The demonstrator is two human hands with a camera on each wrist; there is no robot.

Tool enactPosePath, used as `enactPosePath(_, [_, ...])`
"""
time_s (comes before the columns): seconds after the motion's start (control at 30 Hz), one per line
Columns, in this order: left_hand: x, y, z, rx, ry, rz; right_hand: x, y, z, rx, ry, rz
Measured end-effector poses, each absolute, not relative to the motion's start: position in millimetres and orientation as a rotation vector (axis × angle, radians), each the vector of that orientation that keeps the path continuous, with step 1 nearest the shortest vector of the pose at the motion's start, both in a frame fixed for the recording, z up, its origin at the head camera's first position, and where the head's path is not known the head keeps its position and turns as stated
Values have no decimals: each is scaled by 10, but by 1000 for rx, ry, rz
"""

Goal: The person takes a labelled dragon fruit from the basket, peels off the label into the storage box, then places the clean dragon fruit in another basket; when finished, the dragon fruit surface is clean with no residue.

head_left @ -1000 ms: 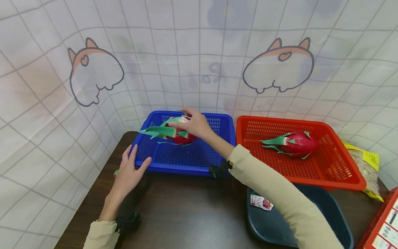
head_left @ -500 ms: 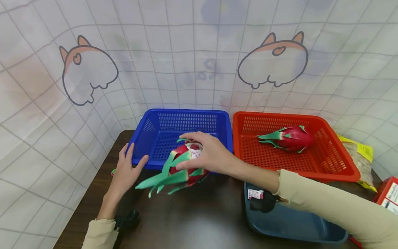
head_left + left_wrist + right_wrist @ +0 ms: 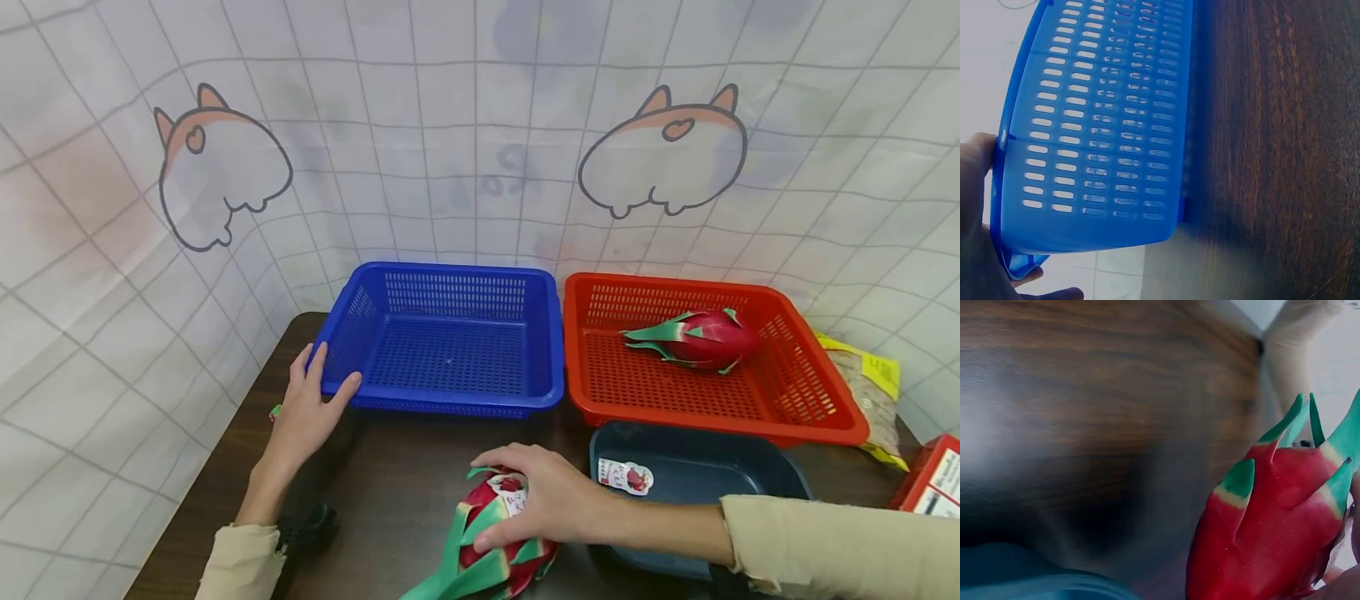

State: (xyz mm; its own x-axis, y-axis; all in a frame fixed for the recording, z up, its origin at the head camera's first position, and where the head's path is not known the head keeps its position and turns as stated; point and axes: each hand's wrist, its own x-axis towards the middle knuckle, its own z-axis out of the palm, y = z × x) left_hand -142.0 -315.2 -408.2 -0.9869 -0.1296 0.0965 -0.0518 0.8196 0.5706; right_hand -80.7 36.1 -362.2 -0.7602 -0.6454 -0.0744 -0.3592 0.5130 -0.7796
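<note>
My right hand [image 3: 551, 500] grips a dragon fruit [image 3: 517, 554] above the front of the table, left of the dark tray. The fruit is red with long green scales and bears a white sticker; its lower end runs out of the head view. In the right wrist view the dragon fruit [image 3: 1266, 519] fills the lower right, with only a little of the hand showing. My left hand [image 3: 303, 421] rests at the front left corner of the blue basket [image 3: 450, 403], fingers spread over its rim. The left wrist view shows the basket's slotted wall [image 3: 1097, 125] with fingers around the rim.
A red basket [image 3: 712, 425] beside the blue one holds another dragon fruit [image 3: 701, 340]. In front stands a dark blue tray [image 3: 697, 458] with a printed label [image 3: 626, 477] in it. A yellow-topped bag [image 3: 870, 392] and a red box [image 3: 933, 483] lie at the right.
My right hand has carried the dragon fruit out of the blue basket, toward the front and to the right. The left hand has stayed at the basket's corner.
</note>
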Motion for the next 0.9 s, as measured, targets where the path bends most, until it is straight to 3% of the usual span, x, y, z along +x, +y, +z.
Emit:
enactPosePath(0.33, [-1414, -3135, -4094, 145, -2882, -915, -893, 403, -3862, -809, 2477, -1114])
enactPosePath(0.9, [-1410, -3150, -4055, 130, -2877, -913, -824, 352, -4007, -414, 2423, -1268])
